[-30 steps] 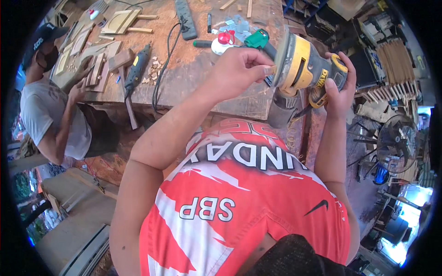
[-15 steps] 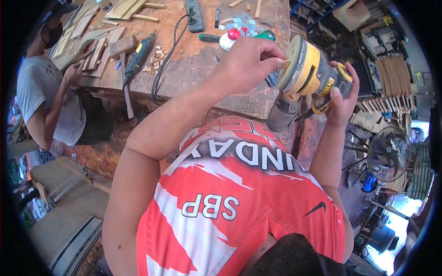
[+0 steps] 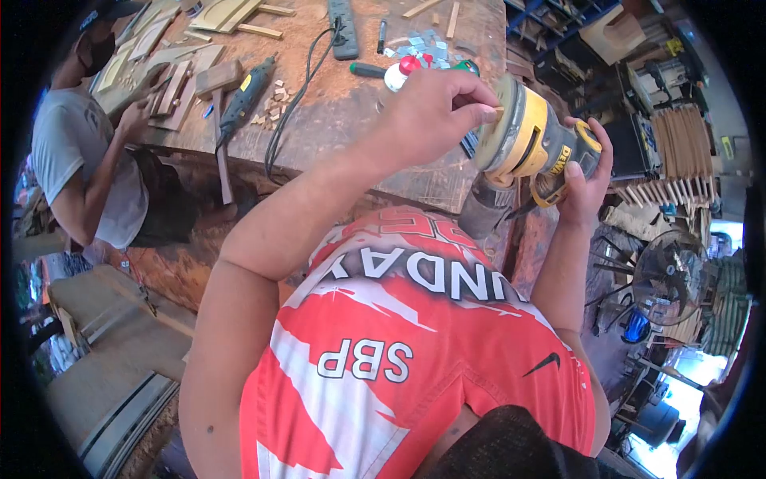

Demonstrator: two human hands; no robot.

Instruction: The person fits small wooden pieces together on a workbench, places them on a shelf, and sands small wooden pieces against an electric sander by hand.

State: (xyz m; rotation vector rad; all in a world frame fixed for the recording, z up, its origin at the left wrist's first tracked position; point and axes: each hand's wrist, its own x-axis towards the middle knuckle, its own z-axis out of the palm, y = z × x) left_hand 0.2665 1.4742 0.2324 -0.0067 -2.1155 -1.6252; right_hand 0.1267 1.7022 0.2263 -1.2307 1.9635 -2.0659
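Note:
My right hand (image 3: pixel 589 182) is wrapped round the body of a yellow and black DeWalt orbital sander (image 3: pixel 533 132), held up on its side above the bench edge. The sander's round pad (image 3: pixel 496 128) faces left, and a dark dust canister (image 3: pixel 485 199) hangs below it. My left hand (image 3: pixel 431 116) has thumb and forefinger pinched on a small light-brown wood piece (image 3: pixel 499 110) at the pad's face. Most of that piece is hidden by my fingers. Whether the pad is spinning I cannot tell.
On the workbench (image 3: pixel 383 180) lie a power strip (image 3: pixel 343 32), a rotary tool (image 3: pixel 246 96), a wooden mallet (image 3: pixel 219 78), a green-handled screwdriver (image 3: pixel 367 71) and a red-capped bottle (image 3: pixel 396 76). A co-worker (image 3: pixel 88 160) at left handles wood strips (image 3: pixel 170 89). A fan (image 3: pixel 673 275) stands right.
The sander and my right hand have shifted slightly left and down, tilting a little. My left hand keeps its pinch at the pad. The whole view has shifted slightly.

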